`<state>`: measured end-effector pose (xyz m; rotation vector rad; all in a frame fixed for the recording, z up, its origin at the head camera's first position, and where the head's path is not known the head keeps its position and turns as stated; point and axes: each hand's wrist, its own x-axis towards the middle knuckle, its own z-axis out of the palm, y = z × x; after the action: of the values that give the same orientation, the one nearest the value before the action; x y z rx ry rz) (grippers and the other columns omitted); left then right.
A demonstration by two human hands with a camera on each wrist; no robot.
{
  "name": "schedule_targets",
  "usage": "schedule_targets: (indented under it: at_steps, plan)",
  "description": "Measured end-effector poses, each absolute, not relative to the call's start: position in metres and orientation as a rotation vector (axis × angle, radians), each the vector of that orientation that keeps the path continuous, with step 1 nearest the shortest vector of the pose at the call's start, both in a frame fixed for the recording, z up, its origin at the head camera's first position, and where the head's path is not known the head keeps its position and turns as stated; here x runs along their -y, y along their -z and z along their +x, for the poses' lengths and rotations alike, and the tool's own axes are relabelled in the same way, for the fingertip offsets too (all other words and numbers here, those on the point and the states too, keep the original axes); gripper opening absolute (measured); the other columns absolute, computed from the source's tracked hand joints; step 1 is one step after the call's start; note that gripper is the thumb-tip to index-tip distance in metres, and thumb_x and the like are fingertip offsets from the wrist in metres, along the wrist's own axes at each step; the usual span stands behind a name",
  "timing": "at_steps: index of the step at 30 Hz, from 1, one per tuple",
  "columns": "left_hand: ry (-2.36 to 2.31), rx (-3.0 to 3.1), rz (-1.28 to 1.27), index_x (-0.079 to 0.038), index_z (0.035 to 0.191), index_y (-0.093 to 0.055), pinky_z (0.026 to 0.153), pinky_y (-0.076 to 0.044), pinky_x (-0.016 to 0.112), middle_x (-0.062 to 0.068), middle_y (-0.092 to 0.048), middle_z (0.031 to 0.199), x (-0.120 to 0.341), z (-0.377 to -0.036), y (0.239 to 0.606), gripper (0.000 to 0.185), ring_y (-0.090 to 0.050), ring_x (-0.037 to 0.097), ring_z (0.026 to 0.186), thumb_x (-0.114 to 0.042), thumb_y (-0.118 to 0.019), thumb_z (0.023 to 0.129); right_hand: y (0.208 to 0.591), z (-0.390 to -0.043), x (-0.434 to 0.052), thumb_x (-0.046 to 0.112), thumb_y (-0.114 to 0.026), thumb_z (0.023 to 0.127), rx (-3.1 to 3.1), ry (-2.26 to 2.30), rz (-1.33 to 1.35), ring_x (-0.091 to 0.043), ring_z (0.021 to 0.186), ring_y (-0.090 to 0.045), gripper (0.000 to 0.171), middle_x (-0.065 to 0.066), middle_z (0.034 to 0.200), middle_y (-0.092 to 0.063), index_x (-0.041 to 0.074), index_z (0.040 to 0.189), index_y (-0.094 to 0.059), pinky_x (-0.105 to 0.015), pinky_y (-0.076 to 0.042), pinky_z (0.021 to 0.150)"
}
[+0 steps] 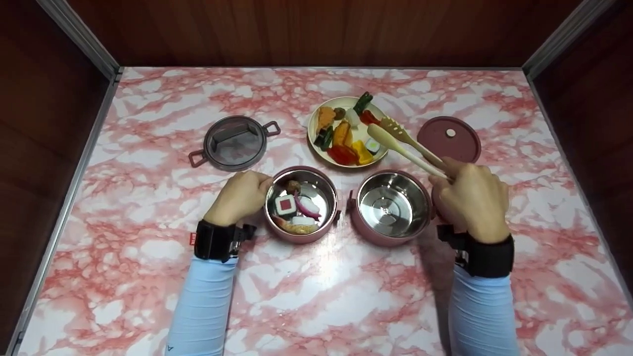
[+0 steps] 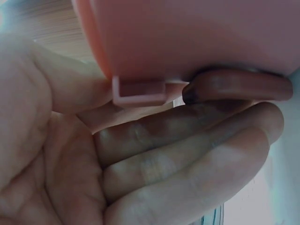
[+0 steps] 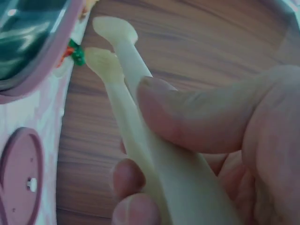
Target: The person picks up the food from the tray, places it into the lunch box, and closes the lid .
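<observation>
My left hand (image 1: pixel 243 194) cups the left side of a pink steel-lined bowl (image 1: pixel 302 232) that holds toy food, among it a sushi piece (image 1: pixel 285 204). In the left wrist view its fingers (image 2: pixel 187 154) curl against the pink bowl wall (image 2: pixel 197 37) just under a small latch tab (image 2: pixel 139 91). My right hand (image 1: pixel 472 197) grips cream tongs (image 1: pixel 403 143); their tips hover over the right part of a plate (image 1: pixel 316 143) of toy food. The thumb (image 3: pixel 201 117) presses on the tongs (image 3: pixel 126 79), whose arms lie close together. Nothing is between the tips.
An empty pink bowl (image 1: pixel 393 206) with a steel inside sits just left of my right hand. A round pink lid (image 1: pixel 449 138) lies behind it, and a clear grey lid with two handles (image 1: pixel 235 142) lies at the back left. Dark wooden walls enclose the marble table (image 1: pixel 336 296).
</observation>
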<state>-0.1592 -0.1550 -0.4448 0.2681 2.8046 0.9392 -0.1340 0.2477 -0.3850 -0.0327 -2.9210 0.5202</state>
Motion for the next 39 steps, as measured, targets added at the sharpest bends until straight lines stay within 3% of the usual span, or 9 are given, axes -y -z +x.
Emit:
schedule_targets:
  at_steps: [8,12,17,21,26,28,35,39]
  plan:
    - [-0.943,-2.798,0.255,-0.008,0.074,-0.07,0.078,-0.049,0.045,0.009,-0.068,0.08,0.156,-0.16,0.444,0.038,-0.063,0.027,0.079,-0.026,-0.053,0.102,0.402,-0.149,-0.248,0.035,-0.068,0.093,2.934,-0.647,0.023,-0.048,0.084,-0.062,0.042,-0.025,0.095,-0.069,0.01,0.127,-0.068,-0.058,-0.042,0.064]
    - [-0.95,-2.784,0.272,-0.01,0.072,-0.069,0.078,-0.049,0.044,0.008,-0.069,0.082,0.154,-0.163,0.445,0.037,-0.063,0.026,0.078,-0.027,-0.054,0.102,0.402,-0.152,-0.251,0.034,-0.069,0.093,2.955,-0.655,0.021,-0.05,0.09,-0.062,0.046,-0.027,0.106,-0.068,0.006,0.129,-0.066,-0.06,-0.043,0.068]
    - [-0.94,-2.765,0.286,-0.013,0.065,-0.061,0.07,-0.046,0.039,0.004,-0.061,0.071,0.158,-0.165,0.446,0.039,-0.057,0.023,0.072,-0.027,-0.054,0.101,0.394,-0.165,-0.249,0.036,-0.068,0.094,2.995,-0.687,0.049,-0.048,0.091,-0.062,0.046,-0.027,0.106,-0.068,0.005,0.128,-0.067,-0.061,-0.043,0.071]
    - [-0.926,-2.748,0.307,-0.016,0.061,-0.055,0.066,-0.043,0.036,0.002,-0.052,0.062,0.162,-0.166,0.444,0.042,-0.055,0.022,0.067,-0.028,-0.054,0.101,0.384,-0.181,-0.244,0.034,-0.065,0.096,3.054,-0.666,0.104,-0.039,0.079,-0.062,0.041,-0.019,0.092,-0.07,0.008,0.128,-0.067,-0.053,-0.044,0.064]
    - [-0.943,-2.748,0.287,-0.016,0.061,-0.058,0.066,-0.043,0.035,0.002,-0.054,0.062,0.164,-0.164,0.444,0.043,-0.054,0.021,0.065,-0.029,-0.054,0.101,0.375,-0.203,-0.233,0.034,-0.065,0.096,3.126,-0.625,0.159,-0.032,0.066,-0.054,0.026,-0.011,0.075,-0.06,0.01,0.102,-0.073,-0.044,-0.037,0.055]
    - [-0.951,-2.753,0.288,-0.016,0.062,-0.06,0.066,-0.043,0.036,0.002,-0.056,0.063,0.163,-0.163,0.444,0.042,-0.055,0.021,0.064,-0.029,-0.054,0.102,0.373,-0.21,-0.228,0.036,-0.065,0.095,3.159,-0.597,0.162,-0.033,0.067,-0.054,0.027,-0.011,0.075,-0.059,0.01,0.096,-0.072,-0.045,-0.038,0.055]
    - [-0.937,-2.768,0.303,-0.016,0.062,-0.06,0.068,-0.044,0.038,0.004,-0.059,0.068,0.162,-0.162,0.445,0.042,-0.056,0.022,0.067,-0.03,-0.054,0.101,0.372,-0.225,-0.218,0.042,-0.065,0.094,3.258,-0.499,0.101,-0.039,0.08,-0.059,0.033,-0.016,0.088,-0.065,0.012,0.104,-0.075,-0.054,-0.044,0.06]
    - [-0.931,-2.772,0.316,-0.015,0.064,-0.062,0.069,-0.045,0.039,0.005,-0.061,0.071,0.162,-0.163,0.445,0.041,-0.057,0.022,0.068,-0.029,-0.054,0.101,0.374,-0.226,-0.217,0.041,-0.065,0.093,3.248,-0.462,0.11,-0.04,0.08,-0.059,0.03,-0.016,0.088,-0.065,0.013,0.1,-0.075,-0.055,-0.044,0.061]
